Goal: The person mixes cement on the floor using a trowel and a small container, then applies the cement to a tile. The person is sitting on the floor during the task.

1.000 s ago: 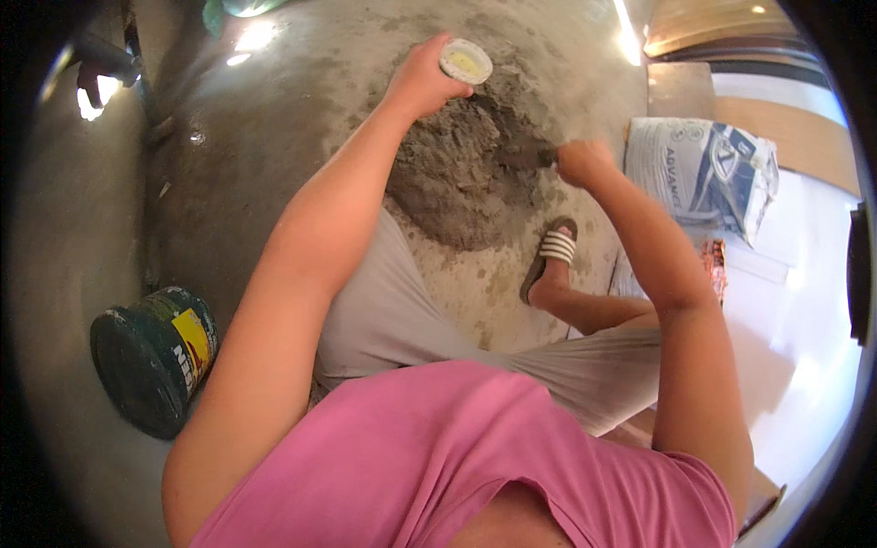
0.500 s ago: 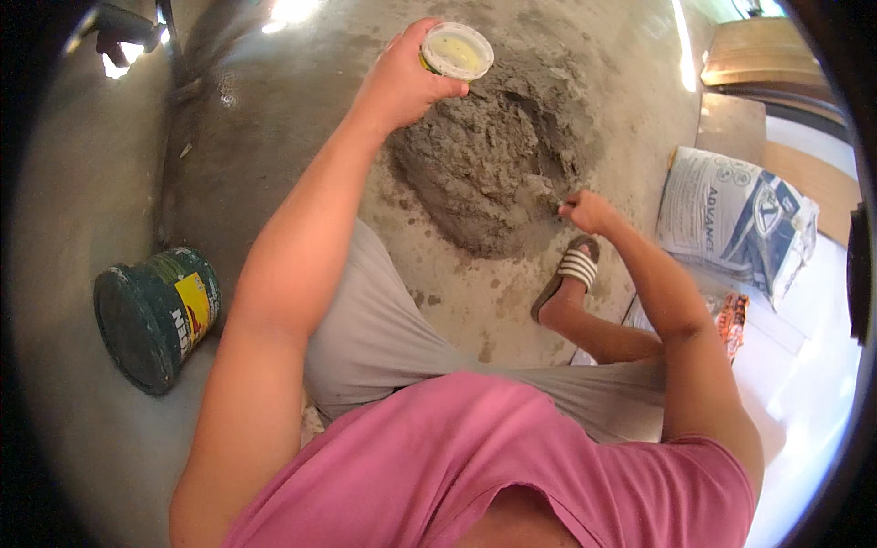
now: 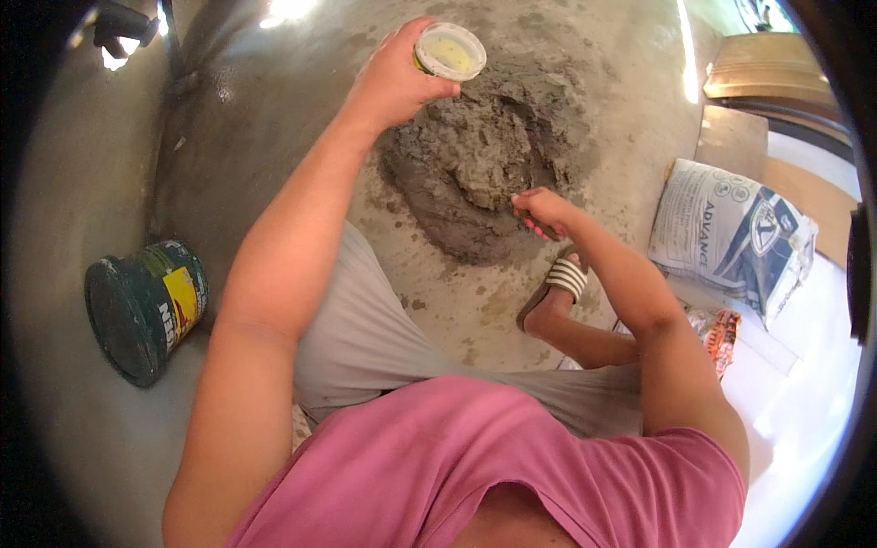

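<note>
Smooth concrete floor (image 3: 475,342), splashed with damp dark spots, spreads under everything. A broad mound of wet grey mortar (image 3: 457,164) lies on it in front of the person, lumpy and ridged on top, slicker along its near edge — with a hollow on its right side. To the right lies a plump, wrinkled white-and-blue sack (image 3: 731,233). At the left is a dark green bucket (image 3: 146,310), cylindrical, smeared with pale residue, its flat round end turned to the left of the view. A striped sandal (image 3: 559,285) sits near the mound.

The left hand (image 3: 393,78) grasps a small round tub (image 3: 449,52) from its left side, fingers wrapped behind, thumb along the near wall. The tub is off the floor, over the mound's far left part; its pale rim circles a yellowish content. Its opening faces up toward the camera, and its short upright axis leans slightly.

The right hand (image 3: 552,214) is at the mound's near right edge, fingers curled around a dark tool (image 3: 518,211) — mostly hidden beneath them and blending with the mortar, so its long axis cannot be told.
</note>
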`<state>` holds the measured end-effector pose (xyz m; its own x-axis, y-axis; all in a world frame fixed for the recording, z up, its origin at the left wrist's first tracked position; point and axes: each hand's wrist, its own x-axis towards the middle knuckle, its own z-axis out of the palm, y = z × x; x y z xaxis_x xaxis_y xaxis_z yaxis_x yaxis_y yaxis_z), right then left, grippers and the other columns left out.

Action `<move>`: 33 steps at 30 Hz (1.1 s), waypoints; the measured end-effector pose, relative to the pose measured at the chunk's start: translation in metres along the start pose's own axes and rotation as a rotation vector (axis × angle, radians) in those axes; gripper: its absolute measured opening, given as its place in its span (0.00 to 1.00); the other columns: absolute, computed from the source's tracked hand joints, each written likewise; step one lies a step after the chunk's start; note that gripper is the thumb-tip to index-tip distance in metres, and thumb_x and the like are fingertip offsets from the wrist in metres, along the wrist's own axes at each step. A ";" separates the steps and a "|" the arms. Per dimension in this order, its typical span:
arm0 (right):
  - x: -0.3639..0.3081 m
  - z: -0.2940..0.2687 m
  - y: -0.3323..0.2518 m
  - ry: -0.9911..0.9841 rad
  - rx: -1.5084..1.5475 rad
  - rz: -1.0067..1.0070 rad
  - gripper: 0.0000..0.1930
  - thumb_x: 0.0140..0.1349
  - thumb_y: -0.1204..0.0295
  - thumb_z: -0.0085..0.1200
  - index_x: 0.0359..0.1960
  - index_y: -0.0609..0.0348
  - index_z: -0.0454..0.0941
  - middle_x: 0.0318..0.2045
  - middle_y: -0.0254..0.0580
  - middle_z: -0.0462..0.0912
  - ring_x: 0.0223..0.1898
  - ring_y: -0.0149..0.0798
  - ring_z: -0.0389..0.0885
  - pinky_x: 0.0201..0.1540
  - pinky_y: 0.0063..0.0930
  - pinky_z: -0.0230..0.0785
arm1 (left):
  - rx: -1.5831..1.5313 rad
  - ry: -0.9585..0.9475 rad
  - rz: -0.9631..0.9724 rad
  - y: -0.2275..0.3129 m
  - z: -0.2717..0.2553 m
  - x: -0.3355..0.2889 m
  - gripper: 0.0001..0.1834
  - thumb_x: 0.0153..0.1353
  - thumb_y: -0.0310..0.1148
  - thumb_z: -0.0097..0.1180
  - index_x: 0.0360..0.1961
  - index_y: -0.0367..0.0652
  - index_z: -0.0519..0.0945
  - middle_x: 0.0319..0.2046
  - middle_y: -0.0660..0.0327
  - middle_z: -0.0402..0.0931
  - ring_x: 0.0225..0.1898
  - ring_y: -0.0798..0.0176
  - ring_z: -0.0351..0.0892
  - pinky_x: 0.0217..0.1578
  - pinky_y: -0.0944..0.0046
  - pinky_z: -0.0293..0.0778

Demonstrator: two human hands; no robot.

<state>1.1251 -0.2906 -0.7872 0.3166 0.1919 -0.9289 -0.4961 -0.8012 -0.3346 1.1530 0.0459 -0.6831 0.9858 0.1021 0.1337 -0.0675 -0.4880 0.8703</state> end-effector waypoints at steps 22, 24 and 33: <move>0.005 0.006 0.063 -0.689 1.077 -0.007 0.24 0.78 0.44 0.37 0.43 0.52 0.74 0.21 0.33 0.72 0.16 0.33 0.68 0.18 0.33 0.63 | -0.022 -0.014 0.013 -0.007 0.006 0.002 0.45 0.42 0.32 0.79 0.64 0.41 0.72 0.56 0.54 0.80 0.57 0.55 0.80 0.61 0.58 0.72; 0.003 0.004 0.069 -0.770 1.147 -0.059 0.24 0.77 0.44 0.38 0.44 0.53 0.74 0.22 0.34 0.72 0.16 0.34 0.68 0.18 0.34 0.64 | -0.033 -0.008 0.017 -0.014 0.005 0.001 0.45 0.42 0.32 0.78 0.64 0.42 0.72 0.56 0.54 0.80 0.57 0.54 0.79 0.61 0.58 0.71; 0.000 0.014 0.080 -0.933 1.517 -0.283 0.25 0.77 0.46 0.39 0.47 0.58 0.74 0.25 0.37 0.74 0.17 0.36 0.71 0.22 0.38 0.70 | -0.107 -0.066 0.090 -0.019 0.009 0.010 0.49 0.41 0.35 0.79 0.67 0.40 0.71 0.56 0.45 0.77 0.59 0.44 0.78 0.60 0.51 0.73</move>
<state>1.0742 -0.3466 -0.8158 0.2686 0.8675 -0.4187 -0.9130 0.3678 0.1764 1.1654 0.0489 -0.7025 0.9827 0.0029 0.1853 -0.1689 -0.3969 0.9022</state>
